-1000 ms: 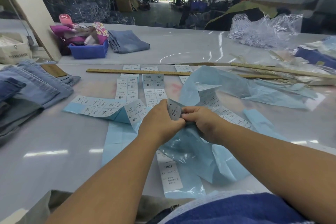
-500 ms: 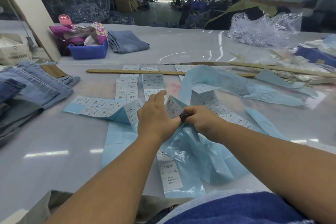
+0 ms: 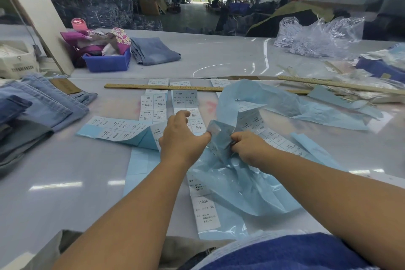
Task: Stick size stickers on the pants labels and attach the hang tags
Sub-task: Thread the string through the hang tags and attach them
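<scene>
I am seeing my left hand [image 3: 183, 138] and right hand [image 3: 249, 148] pinching a white size sticker [image 3: 217, 136] between them over crumpled blue backing paper [image 3: 236, 184] that is lying on the surface [image 3: 65, 182]. Sticker sheets [image 3: 153, 105] are lying under a wooden ruler [image 3: 162, 87], and folded jeans [image 3: 39, 103] are sitting at my left.

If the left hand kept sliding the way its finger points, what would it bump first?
Probably the white size stickers lying just beyond the left hand, then the wooden ruler farther on; depth is hard to judge.
</scene>
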Demonstrator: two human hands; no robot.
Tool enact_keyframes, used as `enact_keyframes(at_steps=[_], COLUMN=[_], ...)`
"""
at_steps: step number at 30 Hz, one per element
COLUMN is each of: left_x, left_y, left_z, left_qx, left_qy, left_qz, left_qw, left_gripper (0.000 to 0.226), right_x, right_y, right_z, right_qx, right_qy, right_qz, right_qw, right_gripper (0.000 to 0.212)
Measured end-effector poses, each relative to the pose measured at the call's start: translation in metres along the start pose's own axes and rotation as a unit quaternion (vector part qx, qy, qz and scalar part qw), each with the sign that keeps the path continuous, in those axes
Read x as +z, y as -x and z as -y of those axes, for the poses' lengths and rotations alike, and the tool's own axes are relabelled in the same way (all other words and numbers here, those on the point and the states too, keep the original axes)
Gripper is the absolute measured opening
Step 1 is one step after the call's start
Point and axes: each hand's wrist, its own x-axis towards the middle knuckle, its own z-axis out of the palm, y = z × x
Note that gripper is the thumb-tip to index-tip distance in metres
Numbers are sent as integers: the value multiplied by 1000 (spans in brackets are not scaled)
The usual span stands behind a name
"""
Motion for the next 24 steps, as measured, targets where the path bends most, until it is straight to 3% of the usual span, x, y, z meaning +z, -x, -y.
enact_keyframes(at_steps=[11, 14, 18, 24], left_x=[-1, -1, -2, -1], left_y=[4, 3, -1, -4], left_z=[-5, -6, -7, -5], left_qx=[-32, -54, -131, -143], left_qy=[72, 123, 274, 311], left_qz=[114, 117, 111, 89], left_qw=[990, 984, 946, 935], left_gripper=[35, 31, 23, 13], right_x=[-1, -2, -3, -5], right_y=[0, -1, -3, -5], right_z=[0, -1, -3, -6], right_qx=[8, 12, 13, 8], right_qy=[8, 27, 54, 85], right_qz=[-14, -14, -27, -27], right_qw=[1000, 999, 998, 996], right_gripper=[29, 28, 29, 29])
